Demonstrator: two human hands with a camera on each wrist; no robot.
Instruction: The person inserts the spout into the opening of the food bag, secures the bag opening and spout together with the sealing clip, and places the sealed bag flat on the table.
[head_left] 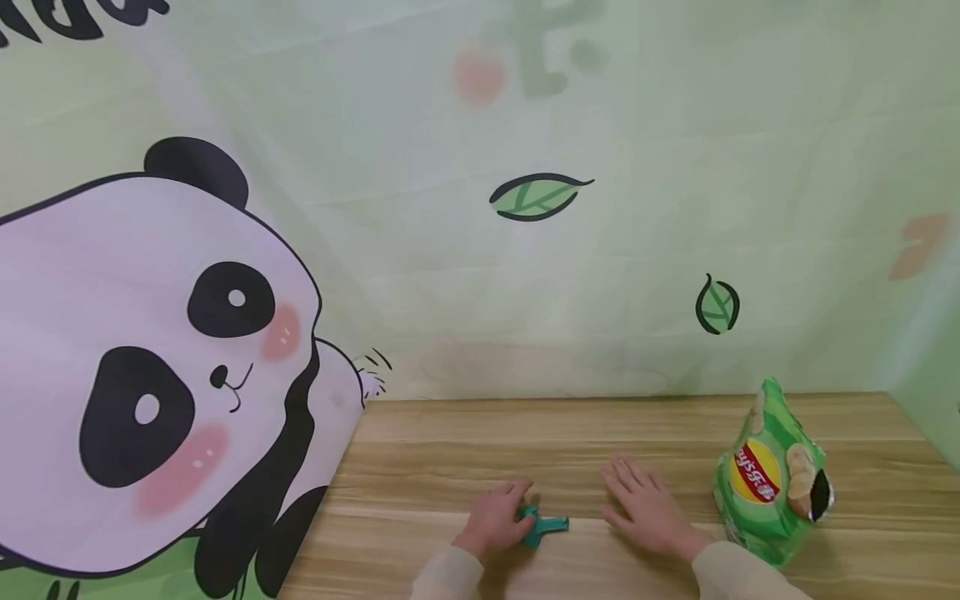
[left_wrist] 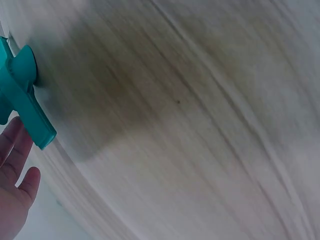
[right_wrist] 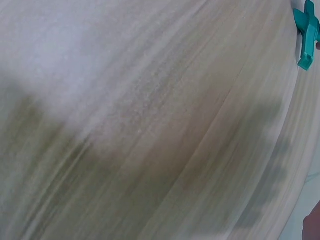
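A teal bag clip (head_left: 550, 524) is in my left hand (head_left: 495, 518), which pinches its left end between thumb and fingers. In the left wrist view the clip (left_wrist: 25, 95) shows large at the left edge, with several fingers (left_wrist: 17, 150) just below it; the thumb's grip is out of frame there. The right wrist view catches the clip (right_wrist: 307, 35) at its top right edge. My right hand (head_left: 648, 510), fingers extended, is palm down at the table, apart from the clip. A green chip bag (head_left: 772, 483) stands upright to its right.
The wood-grain table (head_left: 540, 433) runs back to a pale green backdrop (head_left: 637, 250) printed with leaves. A large printed panda (head_left: 247, 333) covers the backdrop on the left. Another backdrop panel (head_left: 930, 375) rises along the right edge.
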